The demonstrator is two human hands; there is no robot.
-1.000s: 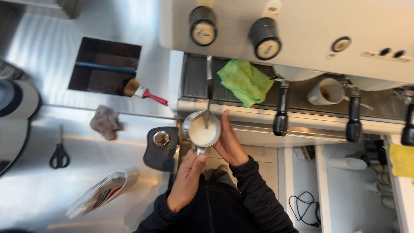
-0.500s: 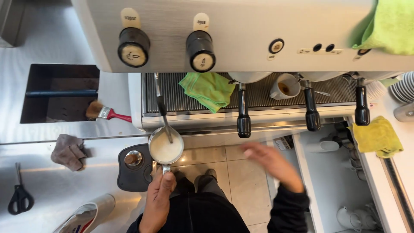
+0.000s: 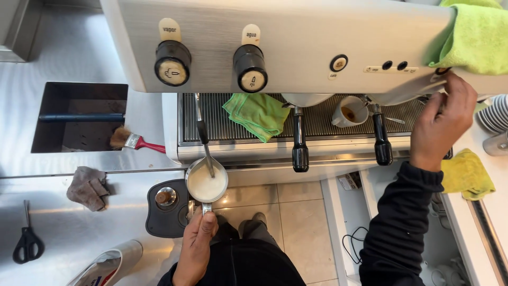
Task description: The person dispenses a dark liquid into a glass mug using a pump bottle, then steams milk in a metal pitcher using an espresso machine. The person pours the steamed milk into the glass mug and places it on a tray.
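- Steel tabletop [image 3: 79, 222] carried an espresso machine [image 3: 296, 47], scissors [image 3: 25, 243] and a grey rag [image 3: 87, 186].
- Left hand [image 3: 197, 241]: fingers clenched on the handle of a milk pitcher [image 3: 206, 184], steam wand [image 3: 203, 139] dipped in just beyond them; milk looked foamed.
- Right hand [image 3: 442, 124]: fingers against the machine's right end, grip unclear; filled cup [image 3: 349, 111] waited on the drip tray.

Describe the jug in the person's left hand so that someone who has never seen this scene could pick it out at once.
Start at the steel espresso machine across the top and follow the thin steam wand down from under its left knob. The wand's tip dips into a small steel milk jug, held by the left hand. It alone holds white milk.
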